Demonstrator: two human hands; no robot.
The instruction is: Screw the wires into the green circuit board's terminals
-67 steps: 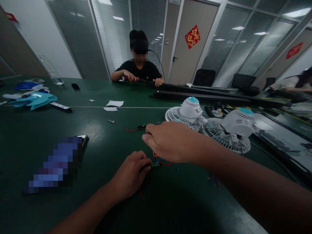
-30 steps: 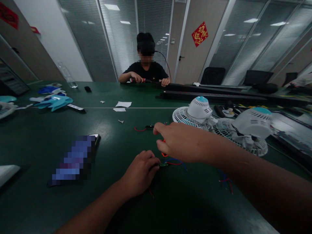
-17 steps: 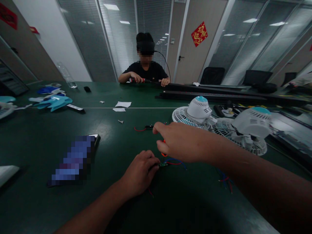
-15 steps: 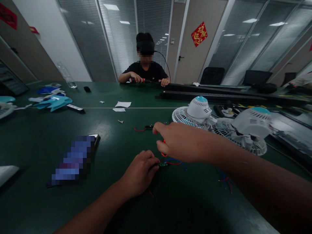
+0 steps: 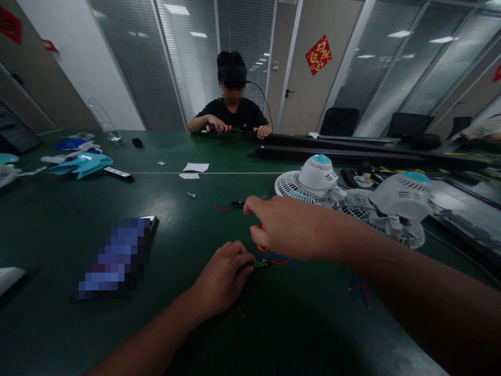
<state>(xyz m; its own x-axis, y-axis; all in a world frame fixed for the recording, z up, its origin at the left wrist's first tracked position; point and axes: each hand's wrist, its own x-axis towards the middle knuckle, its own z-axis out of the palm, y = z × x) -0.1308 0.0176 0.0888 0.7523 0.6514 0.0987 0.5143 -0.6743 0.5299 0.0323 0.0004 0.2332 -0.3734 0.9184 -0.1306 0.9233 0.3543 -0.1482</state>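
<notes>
A small green circuit board (image 5: 260,264) lies on the table with red and blue wires (image 5: 287,259) running from its right end. My left hand (image 5: 225,277) pinches the board's left end, and its fingers cover that part. A red wire (image 5: 240,310) pokes out beneath this hand. Above the board, my right hand (image 5: 287,227) is closed around a screwdriver (image 5: 261,247), mostly hidden, with orange showing below the fingers. Its thin dark tip points down at the board; whether they touch I cannot tell. Beyond the right hand sits a small dark piece with a red wire (image 5: 223,208).
On the green table (image 5: 164,334), a phone (image 5: 113,256) lies left. Two white fan units (image 5: 319,177) stand right, near loose wires (image 5: 360,289). Paper scraps (image 5: 195,167), blue fan blades (image 5: 84,163) and a plastic bottle (image 5: 104,120) lie farther off. A person (image 5: 233,109) works opposite, beside long black bars (image 5: 332,149).
Both hands keep nearly the same pose at the board. The whole view has shifted slightly, so everything appears a little farther left.
</notes>
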